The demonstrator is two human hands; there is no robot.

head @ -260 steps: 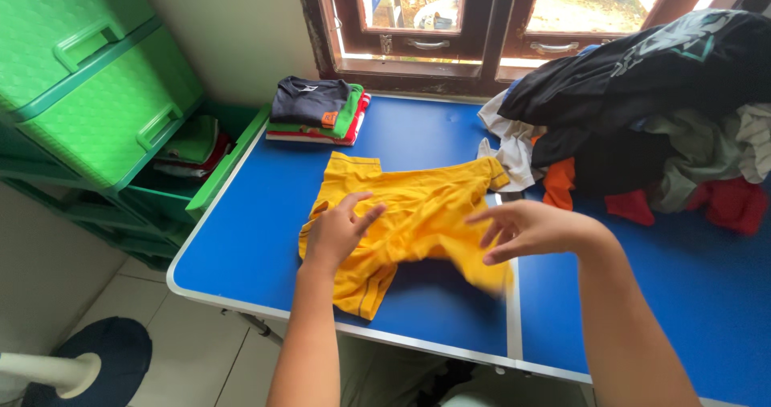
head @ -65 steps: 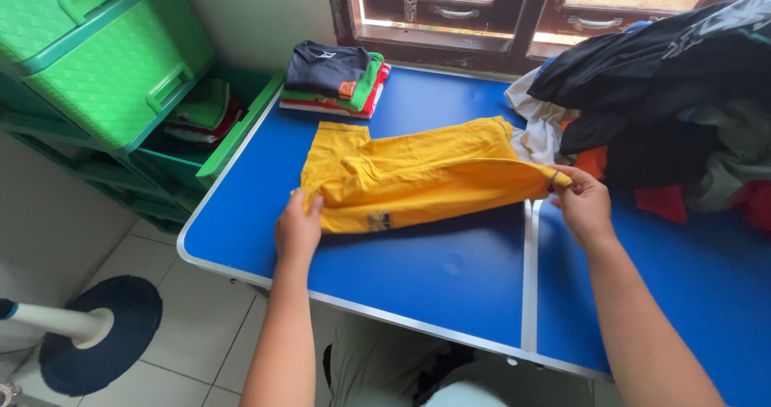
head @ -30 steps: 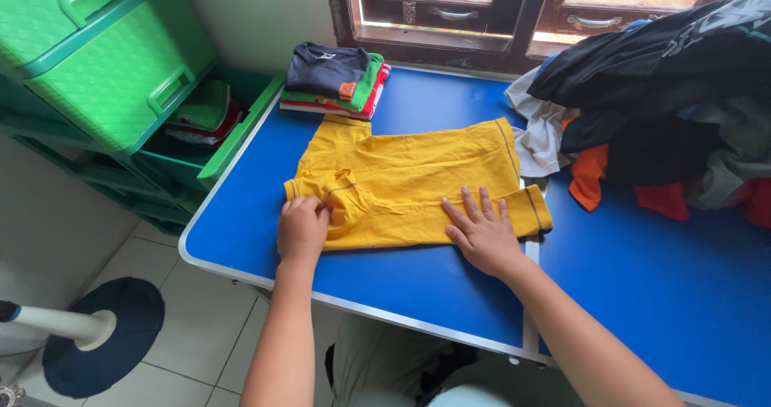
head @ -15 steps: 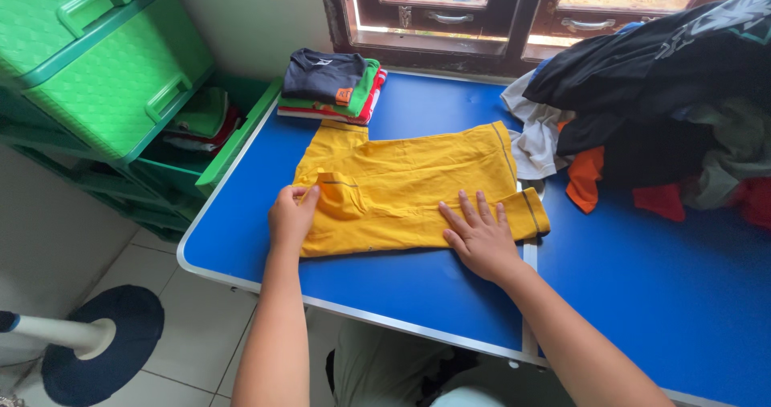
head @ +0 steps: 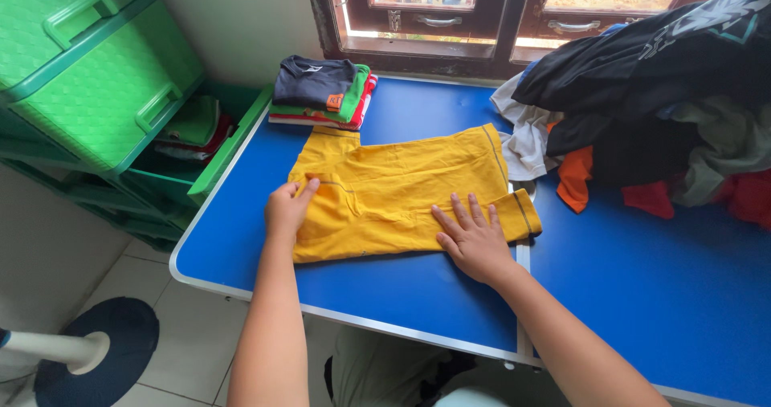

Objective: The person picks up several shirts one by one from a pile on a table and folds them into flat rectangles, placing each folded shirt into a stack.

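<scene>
**Yellow shirt half folded on the blue desk**

Here we look down over our own forearms at the blue desk, whose near edge runs just above our lap. Our right hand lies flat, fingers spread wide, palm pressing the lower edge of the yellow shirt near its right end. Our left hand sits at the shirt's left side, fingers curled and pinching a folded edge of the yellow cloth between thumb and fingertips. The shirt lies across the middle of the desk, partly folded, one sleeve pointing toward the window.

Just beyond the shirt, at the far left corner of the desk, a small stack of folded clothes rests, a dark item on top, green and red beneath. To the right, a loose heap of unfolded clothes in black, grey, white, orange and red covers the far right of the desk, touching the shirt's far right corner. Left of the desk stand green plastic drawers, one pulled open with clothes inside. Behind everything runs a dark wooden window frame.
</scene>
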